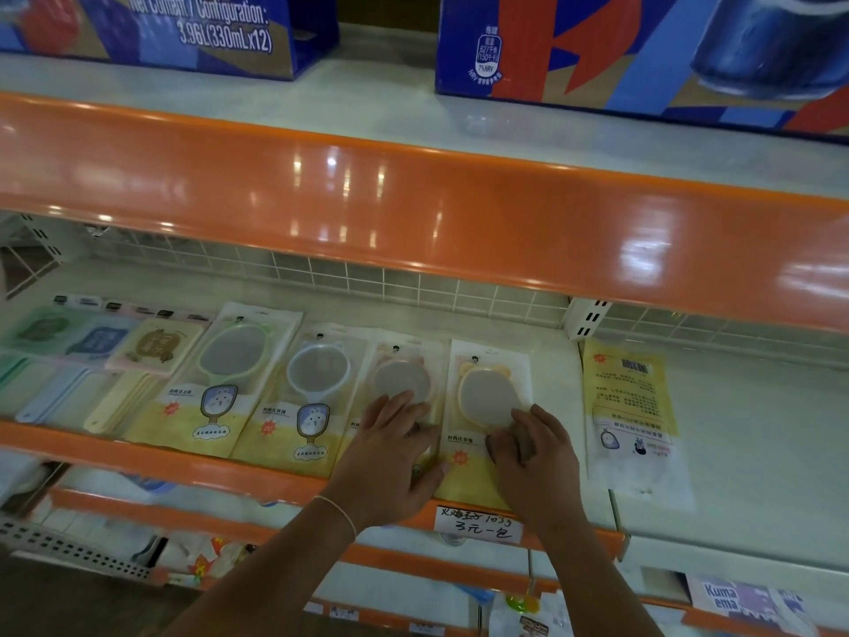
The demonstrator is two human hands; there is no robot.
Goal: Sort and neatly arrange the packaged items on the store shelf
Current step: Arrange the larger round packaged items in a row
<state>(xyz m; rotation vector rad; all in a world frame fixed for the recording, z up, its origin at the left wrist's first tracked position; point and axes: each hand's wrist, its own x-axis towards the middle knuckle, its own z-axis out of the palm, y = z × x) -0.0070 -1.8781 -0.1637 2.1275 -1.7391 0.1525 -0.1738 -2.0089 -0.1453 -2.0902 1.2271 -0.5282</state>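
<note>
Four bagged hand mirrors lie in a row on the shelf [528, 310]. Left hand [395, 457] presses flat on the pink mirror pack [404, 383]; right hand [535, 457] pinches the yellow mirror pack [487, 397].

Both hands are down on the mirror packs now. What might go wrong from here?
1. The yellow mirror pack overhangs the shelf edge at its lower end; a push from the right hand may tip it off.
2. The left hand rests on the pink mirror pack, which overlaps its neighbours, so sliding it could drag the row askew.
</note>
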